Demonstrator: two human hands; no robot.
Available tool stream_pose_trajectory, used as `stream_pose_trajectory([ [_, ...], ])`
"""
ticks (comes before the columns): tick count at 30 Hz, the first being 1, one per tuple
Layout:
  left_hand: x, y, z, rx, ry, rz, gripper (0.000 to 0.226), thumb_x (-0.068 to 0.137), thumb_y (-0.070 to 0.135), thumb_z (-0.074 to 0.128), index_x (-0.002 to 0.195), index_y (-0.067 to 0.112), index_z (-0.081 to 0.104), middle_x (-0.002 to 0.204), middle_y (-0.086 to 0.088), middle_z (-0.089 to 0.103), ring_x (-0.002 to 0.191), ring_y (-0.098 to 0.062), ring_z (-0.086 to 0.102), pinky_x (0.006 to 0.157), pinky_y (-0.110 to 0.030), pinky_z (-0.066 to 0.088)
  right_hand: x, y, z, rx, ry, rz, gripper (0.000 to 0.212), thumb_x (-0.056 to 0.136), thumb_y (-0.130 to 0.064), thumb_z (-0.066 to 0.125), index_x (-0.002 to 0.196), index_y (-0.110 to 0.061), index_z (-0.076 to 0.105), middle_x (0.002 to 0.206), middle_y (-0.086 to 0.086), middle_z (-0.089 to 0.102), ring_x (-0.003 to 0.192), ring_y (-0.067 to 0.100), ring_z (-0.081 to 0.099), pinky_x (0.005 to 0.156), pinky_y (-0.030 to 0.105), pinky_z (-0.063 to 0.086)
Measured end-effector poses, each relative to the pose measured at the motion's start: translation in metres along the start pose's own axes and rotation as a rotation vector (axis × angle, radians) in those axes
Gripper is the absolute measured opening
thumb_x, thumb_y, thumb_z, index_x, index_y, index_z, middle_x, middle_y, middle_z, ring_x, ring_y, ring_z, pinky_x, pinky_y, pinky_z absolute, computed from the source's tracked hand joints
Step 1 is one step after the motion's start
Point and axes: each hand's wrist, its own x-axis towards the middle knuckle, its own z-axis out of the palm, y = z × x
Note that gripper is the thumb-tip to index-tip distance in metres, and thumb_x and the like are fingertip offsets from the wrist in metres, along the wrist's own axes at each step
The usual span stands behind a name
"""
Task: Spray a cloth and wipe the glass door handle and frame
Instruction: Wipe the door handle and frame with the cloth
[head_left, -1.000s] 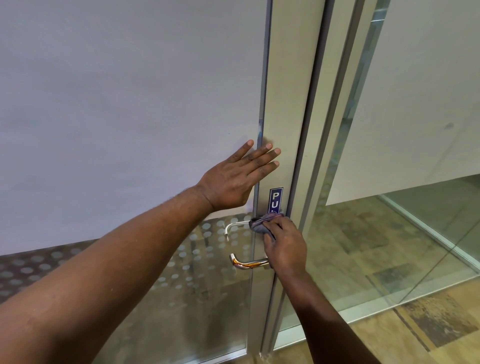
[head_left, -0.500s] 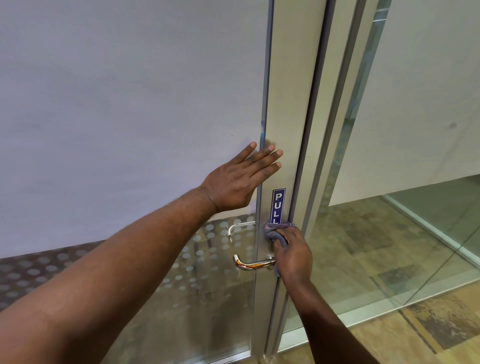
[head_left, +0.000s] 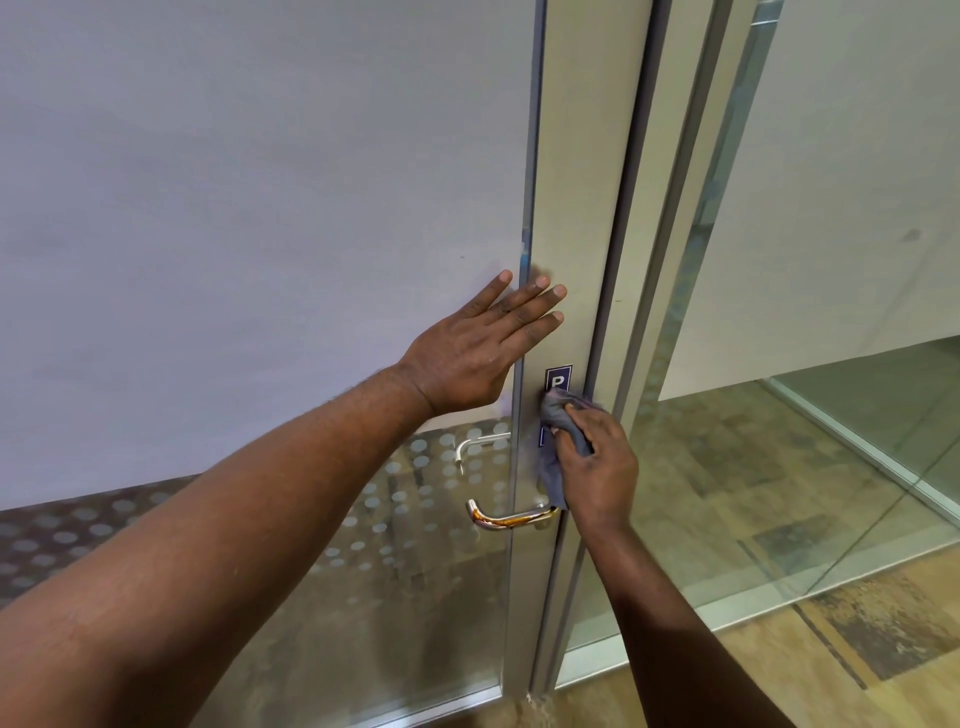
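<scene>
At nine o'clock of the view we see the frosted pane of the glass door (head_left: 260, 208), with a dotted band along its lower part; the left hand (head_left: 467, 348) lies flat near the centre, fingers straight and spread, palm on the pane and fingertips reaching at two o'clock onto the door frame (head_left: 582, 182); it grasps nothing. At six o'clock of that hand a second handle (head_left: 475, 444) shows through the glass; below it the lever handle (head_left: 511, 518) juts toward nine o'clock from the frame. On the frame a blue sign (head_left: 558, 376) shows only its letter P; the grey cloth (head_left: 551, 467) covers the rest, pressed to the frame just above the lever. The right hand (head_left: 597, 467) grips the cloth, fingers curled over it. At three o'clock we see a clear side pane (head_left: 779, 441), and the wood-patterned floor (head_left: 883, 649) at five o'clock.
</scene>
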Motion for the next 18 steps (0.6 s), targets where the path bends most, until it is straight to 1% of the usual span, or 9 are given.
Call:
stream_pose_trajectory([
  [2,0.000,0.000,0.000,-0.001,-0.005,-0.001,0.062,0.093,-0.006,0.040,0.155,0.002,0.038,0.165,-0.019,0.028,0.156,-0.031,0.021,0.129,-0.048,0.006,-0.009,0.011,0.001,0.003,-0.029,0.045,0.031,0.086,-0.010,0.079,0.117,-0.010,0.076,0.118,0.001,0.071,0.106,0.012,0.068,0.095,0.006,0.046],
  [4,0.000,0.000,-0.001,-0.002,-0.011,-0.002,0.062,0.094,-0.005,0.040,0.155,0.003,0.037,0.165,-0.019,0.027,0.156,-0.032,0.021,0.129,-0.048,0.006,-0.019,0.022,0.002,-0.018,-0.075,0.100,0.032,0.087,-0.014,0.079,0.119,-0.012,0.075,0.118,0.000,0.071,0.106,0.012,0.068,0.095,0.017,0.053],
  [6,-0.001,0.000,-0.001,-0.006,-0.013,-0.002,0.061,0.094,-0.005,0.040,0.155,0.003,0.037,0.165,-0.019,0.027,0.156,-0.032,0.021,0.129,-0.048,0.006,-0.025,0.031,0.002,-0.042,-0.120,0.148,0.034,0.088,-0.017,0.079,0.122,-0.014,0.074,0.119,-0.002,0.070,0.108,0.010,0.066,0.096,0.026,0.056],
  [8,-0.001,0.000,-0.001,-0.004,-0.012,-0.002,0.062,0.094,-0.004,0.041,0.155,0.003,0.037,0.165,-0.019,0.027,0.156,-0.032,0.021,0.129,-0.048,0.007,-0.028,0.034,0.001,-0.072,-0.143,0.172,0.035,0.088,-0.019,0.079,0.123,-0.016,0.073,0.121,-0.003,0.070,0.108,0.009,0.066,0.097,0.033,0.058],
  [11,-0.001,0.000,0.000,-0.003,-0.015,-0.001,0.062,0.094,-0.004,0.040,0.155,0.003,0.037,0.165,-0.019,0.027,0.156,-0.032,0.021,0.129,-0.049,0.007,-0.029,0.030,0.001,-0.181,-0.173,0.172,0.036,0.087,-0.024,0.080,0.122,-0.020,0.073,0.124,-0.007,0.069,0.108,0.012,0.067,0.092,0.036,0.059],
  [13,-0.001,0.000,0.000,-0.007,-0.016,-0.002,0.062,0.094,-0.005,0.040,0.155,0.003,0.036,0.165,-0.019,0.027,0.156,-0.032,0.021,0.129,-0.049,0.008,-0.029,0.026,0.002,-0.276,-0.206,0.150,0.039,0.086,-0.028,0.080,0.123,-0.024,0.073,0.127,-0.009,0.068,0.109,0.012,0.067,0.089,0.035,0.058],
  [16,-0.001,0.000,-0.001,-0.010,-0.014,-0.004,0.063,0.093,-0.005,0.041,0.155,0.003,0.036,0.165,-0.019,0.027,0.156,-0.032,0.021,0.129,-0.049,0.008,-0.026,0.022,0.004,-0.367,-0.241,0.084,0.034,0.084,-0.030,0.078,0.118,-0.027,0.075,0.120,-0.010,0.068,0.107,0.013,0.065,0.082,0.033,0.058],
  [18,-0.001,0.000,-0.001,-0.005,-0.015,-0.005,0.064,0.092,-0.005,0.042,0.155,0.003,0.035,0.165,-0.019,0.027,0.156,-0.032,0.021,0.128,-0.049,0.007,-0.025,0.020,0.005,-0.410,-0.266,0.039,0.032,0.084,-0.028,0.076,0.116,-0.026,0.076,0.117,-0.009,0.069,0.109,0.014,0.064,0.082,0.032,0.057],
])
